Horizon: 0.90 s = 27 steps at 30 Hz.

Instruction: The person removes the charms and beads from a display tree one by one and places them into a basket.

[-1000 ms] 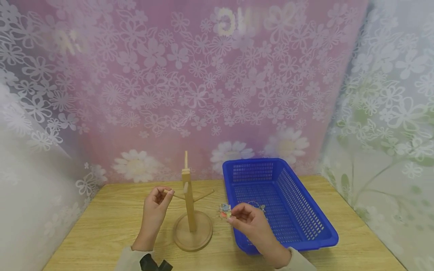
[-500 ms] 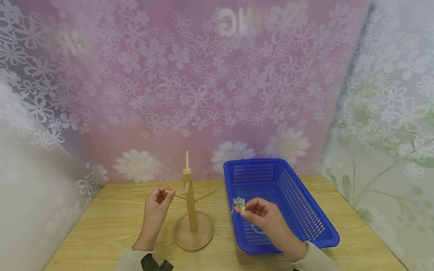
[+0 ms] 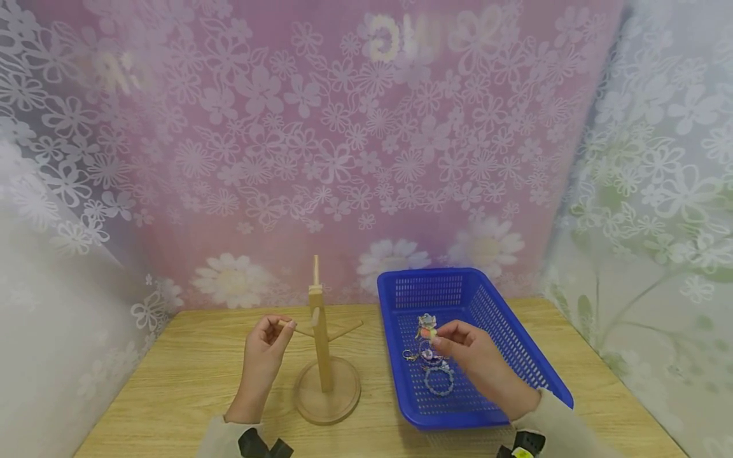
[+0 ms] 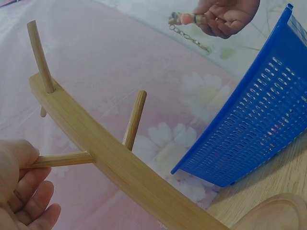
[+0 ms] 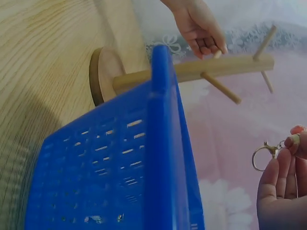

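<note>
Wooden stand (image 3: pixel 321 343) rises from a round base on the counter (image 3: pixel 172 381) in the head view, with a blue basket (image 3: pixel 515 356) just to its right. Left hand (image 3: pixel 265 356) reaches up to the stand's left peg (image 3: pixel 289 326), its fingertips curled round the peg's outer end. Right hand (image 3: pixel 478 362) is held over the basket interior, pinching a keychain (image 3: pixel 425 327) between thumb and fingertips. The charm sits just above and to the left of the grip; the rest of the keychain hangs below it, with ring (image 3: pixel 439 380) and beads low against the basket floor.

Left wrist view: the left hand's fingers (image 4: pixel 29 191) close round the tip of the peg (image 4: pixel 62 159), which joins the stand's slanting post (image 4: pixel 124 167). Two more pegs stick out of the post farther along. The basket's perforated wall (image 4: pixel 259 129) fills the right side. At the top edge the right hand (image 4: pixel 228 17) grips the keychain (image 4: pixel 184 21), charm to the left of the fingers and a short chain trailing beneath them.

Right wrist view: the basket rim (image 5: pixel 165 143) runs down the centre. Beyond it lie the stand's base (image 5: pixel 103 74) and post, with the left hand (image 5: pixel 199 28) on a peg. At the lower right the right hand's fingers (image 5: pixel 280 184) clasp the keychain, its metal ring (image 5: pixel 261 155) projecting left of the fingertips.
</note>
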Each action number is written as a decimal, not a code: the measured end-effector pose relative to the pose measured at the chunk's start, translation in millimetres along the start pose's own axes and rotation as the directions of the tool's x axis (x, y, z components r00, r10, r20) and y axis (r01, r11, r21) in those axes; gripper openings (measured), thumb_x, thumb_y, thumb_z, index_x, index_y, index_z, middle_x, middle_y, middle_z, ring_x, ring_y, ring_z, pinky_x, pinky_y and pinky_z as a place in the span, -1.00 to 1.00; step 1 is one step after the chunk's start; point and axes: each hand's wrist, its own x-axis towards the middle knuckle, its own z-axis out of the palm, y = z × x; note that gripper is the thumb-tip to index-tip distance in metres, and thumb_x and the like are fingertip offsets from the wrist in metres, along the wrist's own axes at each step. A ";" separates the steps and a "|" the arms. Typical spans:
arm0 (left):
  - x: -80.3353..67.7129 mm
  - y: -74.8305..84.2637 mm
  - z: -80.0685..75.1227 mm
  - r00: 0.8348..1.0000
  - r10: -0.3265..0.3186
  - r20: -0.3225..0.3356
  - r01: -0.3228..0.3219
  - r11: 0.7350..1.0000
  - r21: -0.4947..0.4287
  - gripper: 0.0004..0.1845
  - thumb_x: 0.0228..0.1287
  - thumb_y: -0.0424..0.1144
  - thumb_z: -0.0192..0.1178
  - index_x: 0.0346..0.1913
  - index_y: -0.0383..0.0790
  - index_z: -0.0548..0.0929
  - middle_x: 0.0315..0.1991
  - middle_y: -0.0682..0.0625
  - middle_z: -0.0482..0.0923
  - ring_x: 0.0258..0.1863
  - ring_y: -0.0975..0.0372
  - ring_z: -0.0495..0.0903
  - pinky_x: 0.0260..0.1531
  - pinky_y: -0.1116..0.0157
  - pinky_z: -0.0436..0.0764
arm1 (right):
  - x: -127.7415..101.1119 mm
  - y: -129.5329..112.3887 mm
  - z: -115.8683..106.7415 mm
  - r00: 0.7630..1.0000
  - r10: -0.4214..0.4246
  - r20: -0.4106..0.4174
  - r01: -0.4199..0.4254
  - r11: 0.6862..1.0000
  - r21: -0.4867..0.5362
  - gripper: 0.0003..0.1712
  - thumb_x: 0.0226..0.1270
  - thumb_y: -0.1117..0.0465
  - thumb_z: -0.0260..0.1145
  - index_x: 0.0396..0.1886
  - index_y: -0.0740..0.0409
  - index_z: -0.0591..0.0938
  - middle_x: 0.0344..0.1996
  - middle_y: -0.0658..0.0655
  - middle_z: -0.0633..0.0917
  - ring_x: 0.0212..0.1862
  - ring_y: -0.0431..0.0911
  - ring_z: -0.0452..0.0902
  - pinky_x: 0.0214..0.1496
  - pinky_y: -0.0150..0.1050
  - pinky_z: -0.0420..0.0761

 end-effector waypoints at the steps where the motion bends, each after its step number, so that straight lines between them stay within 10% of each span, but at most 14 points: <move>1: 0.0 0.0 0.0 1.000 -0.001 0.001 0.001 1.000 0.001 -0.84 0.27 -0.39 0.20 -0.20 -0.47 0.53 -0.44 0.09 0.49 -0.49 0.36 0.40 -0.48 0.47 0.41 | 1.0 -0.2 -2.9 1.000 0.005 0.010 -0.006 1.000 0.022 -0.93 0.31 0.25 0.26 -0.24 0.10 0.56 -0.14 -0.04 0.69 0.02 -0.23 0.58 -0.01 -0.33 0.55; 16: -0.2 0.2 -1.0 1.000 0.000 0.014 0.000 1.000 -0.005 -0.82 0.28 -0.38 0.19 -0.18 -0.49 0.51 -0.42 0.11 0.49 -0.47 0.36 0.41 -0.45 0.47 0.42 | 26.6 6.7 -43.8 0.999 0.050 0.004 -0.050 0.995 0.086 -0.86 0.37 0.29 0.19 -0.29 -0.01 0.64 -0.22 -0.07 0.66 -0.17 -0.25 0.59 -0.04 -0.35 0.58; 27: -1.0 1.1 -1.4 1.000 0.006 0.024 -0.006 1.000 -0.004 -0.82 0.28 -0.38 0.19 -0.17 -0.48 0.52 -0.42 0.11 0.49 -0.48 0.36 0.40 -0.46 0.48 0.41 | 49.9 5.7 -64.2 0.998 0.067 -0.022 -0.068 0.995 -0.073 -0.93 0.33 0.24 0.25 -0.24 0.09 0.63 -0.27 -0.06 0.65 -0.14 -0.22 0.60 -0.03 -0.34 0.58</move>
